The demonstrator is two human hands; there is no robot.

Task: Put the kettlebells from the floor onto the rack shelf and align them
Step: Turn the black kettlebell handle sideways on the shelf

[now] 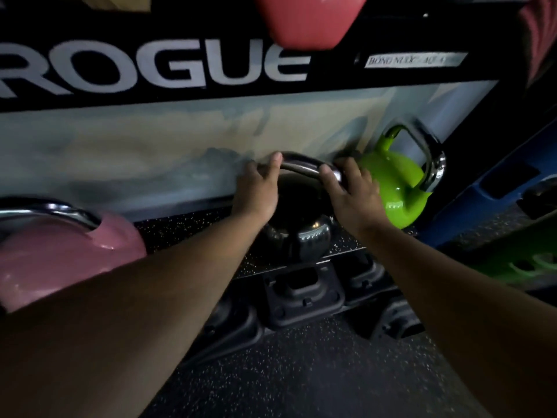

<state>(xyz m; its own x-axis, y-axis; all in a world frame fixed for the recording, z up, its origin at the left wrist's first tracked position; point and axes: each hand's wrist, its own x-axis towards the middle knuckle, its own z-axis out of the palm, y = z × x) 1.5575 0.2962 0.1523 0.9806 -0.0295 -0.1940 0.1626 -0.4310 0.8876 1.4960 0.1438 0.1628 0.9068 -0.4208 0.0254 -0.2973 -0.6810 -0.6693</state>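
At frame centre, we are gripping the black kettlebell (297,227) by its slick steel handle (301,167), left hand (256,193) and right hand (352,196) closed around it; it looks heavy and rigid.

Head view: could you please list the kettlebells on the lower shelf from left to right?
pink kettlebell → black kettlebell, with left hand and right hand on its handle → green kettlebell

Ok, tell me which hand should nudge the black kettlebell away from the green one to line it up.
Probably the right hand. It grips the handle end of the black kettlebell nearest the green kettlebell, so it could push leftward. The left hand holds the far end and would have to pull.
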